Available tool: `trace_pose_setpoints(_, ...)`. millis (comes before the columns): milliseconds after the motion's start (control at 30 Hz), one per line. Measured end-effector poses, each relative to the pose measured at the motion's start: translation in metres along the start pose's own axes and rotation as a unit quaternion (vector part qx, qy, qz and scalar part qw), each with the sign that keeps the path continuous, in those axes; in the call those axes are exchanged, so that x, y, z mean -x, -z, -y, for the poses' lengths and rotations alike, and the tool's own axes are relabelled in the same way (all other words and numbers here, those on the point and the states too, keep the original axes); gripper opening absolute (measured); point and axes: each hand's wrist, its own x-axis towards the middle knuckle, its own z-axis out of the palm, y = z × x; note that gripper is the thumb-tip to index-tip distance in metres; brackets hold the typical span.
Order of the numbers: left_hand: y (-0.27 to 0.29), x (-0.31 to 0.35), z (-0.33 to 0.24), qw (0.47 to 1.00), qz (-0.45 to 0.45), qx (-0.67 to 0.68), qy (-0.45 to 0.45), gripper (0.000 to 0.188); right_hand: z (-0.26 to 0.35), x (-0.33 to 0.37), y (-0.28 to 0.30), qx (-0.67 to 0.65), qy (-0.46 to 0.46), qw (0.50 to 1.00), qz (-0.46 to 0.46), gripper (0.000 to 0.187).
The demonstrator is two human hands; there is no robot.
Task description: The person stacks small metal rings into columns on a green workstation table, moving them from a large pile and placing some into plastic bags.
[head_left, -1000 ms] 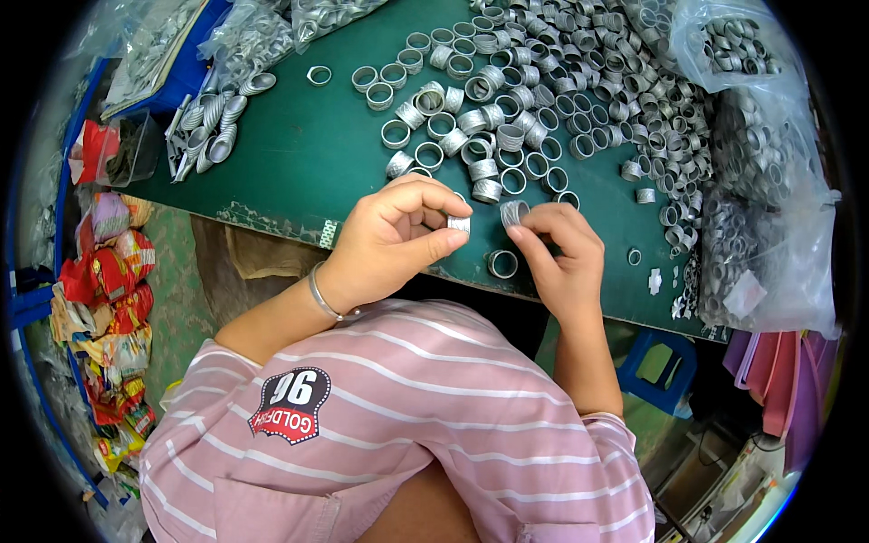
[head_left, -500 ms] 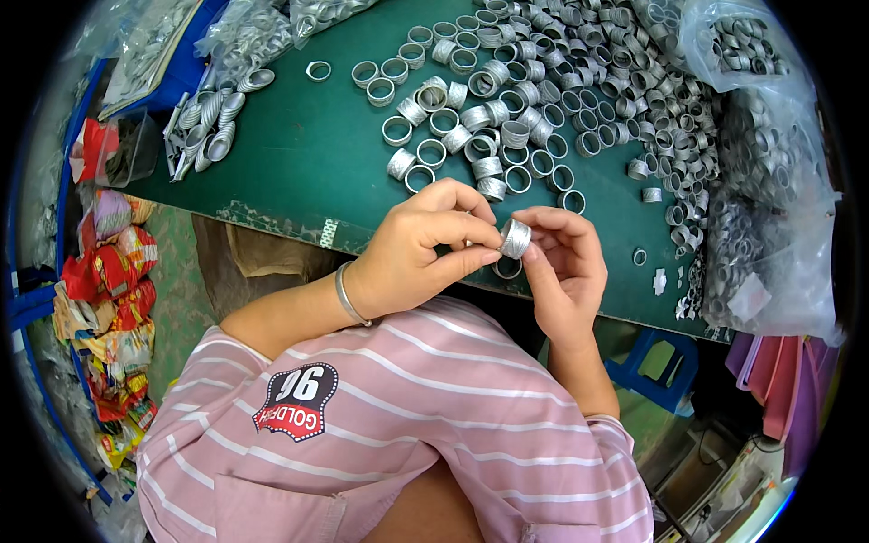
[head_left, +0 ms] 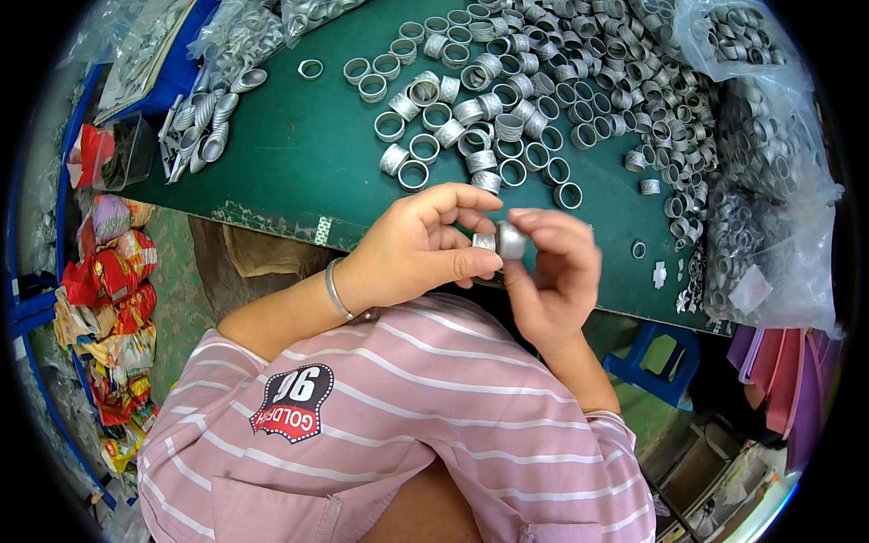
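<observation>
My left hand (head_left: 421,237) is closed on a short silver metal ring (head_left: 484,242), pinched between thumb and fingers just over the table's near edge. Against its right side is a second, wider silver ring (head_left: 512,241), gripped by the thumb and fingers of my right hand (head_left: 557,276). This wider ring and the right fingertips are slightly blurred. Whether one ring sits inside the other or merely touches it, I cannot tell. Beyond my hands lie many loose silver rings (head_left: 509,127) with textured outsides, some upright and others on their sides.
The green tabletop (head_left: 299,145) carries a cluster of curved silver pieces (head_left: 210,122) at left and a lone ring (head_left: 310,69) behind. Clear plastic bags of metal parts (head_left: 769,217) stand at right. A blue stool (head_left: 656,362) is below the table's right edge.
The single ring between my hands has given way to two rings side by side. My right fingers have shifted slightly left and are blurred. The ring below my hands is out of sight.
</observation>
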Motion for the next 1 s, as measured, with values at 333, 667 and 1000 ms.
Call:
trace_pose_setpoints(333, 0.018, -0.003, -0.016, 0.995, -0.071, 0.074, 0.009, 0.023, -0.01, -0.039, -0.001, 0.325, 0.011, 0.942, 0.08, 0.022)
trace_pose_setpoints(667, 0.019, -0.02, -0.032, 0.971, -0.058, -0.231, -0.01, 0.016, -0.011, -0.034, 0.007, 0.093, -0.182, 0.978, 0.036, 0.02)
trace_pose_setpoints(1000, 0.007, -0.022, -0.008, 0.923, -0.065, -0.306, -0.224, 0.041, -0.002, -0.023, -0.001, -0.103, -0.222, 0.966, -0.084, 0.018)
